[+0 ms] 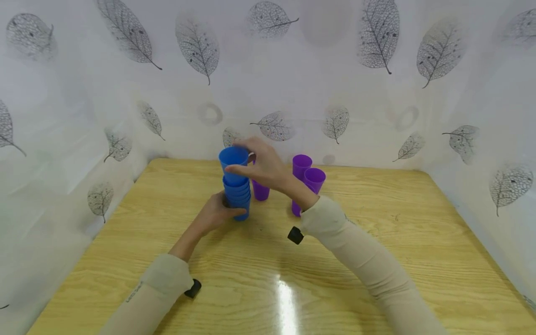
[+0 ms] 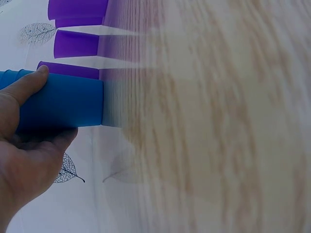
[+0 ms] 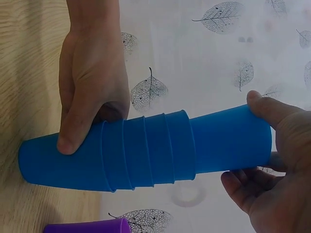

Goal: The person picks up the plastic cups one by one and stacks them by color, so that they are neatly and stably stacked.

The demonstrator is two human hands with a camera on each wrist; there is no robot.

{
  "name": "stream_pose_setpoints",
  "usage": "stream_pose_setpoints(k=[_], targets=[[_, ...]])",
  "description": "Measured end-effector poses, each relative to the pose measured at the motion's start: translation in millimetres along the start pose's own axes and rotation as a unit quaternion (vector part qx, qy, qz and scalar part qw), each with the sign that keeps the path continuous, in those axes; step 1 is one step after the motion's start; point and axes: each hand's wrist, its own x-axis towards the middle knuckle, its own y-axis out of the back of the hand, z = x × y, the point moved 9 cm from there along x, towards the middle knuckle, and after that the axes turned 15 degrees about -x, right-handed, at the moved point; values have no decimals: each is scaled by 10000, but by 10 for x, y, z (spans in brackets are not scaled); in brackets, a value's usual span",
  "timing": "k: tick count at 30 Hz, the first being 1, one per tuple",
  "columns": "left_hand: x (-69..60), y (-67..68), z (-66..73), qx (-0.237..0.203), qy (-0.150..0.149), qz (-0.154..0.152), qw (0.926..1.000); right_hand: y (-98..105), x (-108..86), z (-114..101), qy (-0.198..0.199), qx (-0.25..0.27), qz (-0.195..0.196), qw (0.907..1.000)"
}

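A stack of nested blue cups [image 1: 237, 197] stands upright on the table, left of centre. My left hand [image 1: 214, 213] grips its lowest cup near the base; in the left wrist view the thumb and fingers of the left hand [image 2: 29, 141] lie on either side of the blue cup [image 2: 73, 102]. My right hand [image 1: 268, 165] pinches the top blue cup [image 1: 233, 160] near its rim. In the right wrist view that top cup [image 3: 231, 140] sits partly inside the stack [image 3: 146, 153], held by my right hand [image 3: 277, 160], with my left hand [image 3: 92, 92] lower down.
Behind the blue stack is a purple cup [image 1: 261, 190], partly hidden by my right hand. Further right stand purple cups [image 1: 302, 167], partly covered by my right forearm. The wooden table [image 1: 377, 223] meets a leaf-patterned sheet [image 1: 310, 93] at its back and sides.
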Motion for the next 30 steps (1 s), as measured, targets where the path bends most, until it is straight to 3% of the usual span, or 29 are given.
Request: stream_pose_setpoints(k=[12, 17, 22, 30], targets=[[0, -3, -4, -58, -63, -8, 10000, -49, -76, 54, -89, -162, -179, 9997], [9, -13, -2, -76, -126, -52, 9999, -28, -125, 59, 6, -68, -76, 9999], [0, -20, 14, -229, -217, -83, 9995, 35, -241, 117, 5, 165, 23, 9999], [1, -2, -8, -40, -133, 30, 9999, 155, -515, 218, 13, 245, 248, 9994]])
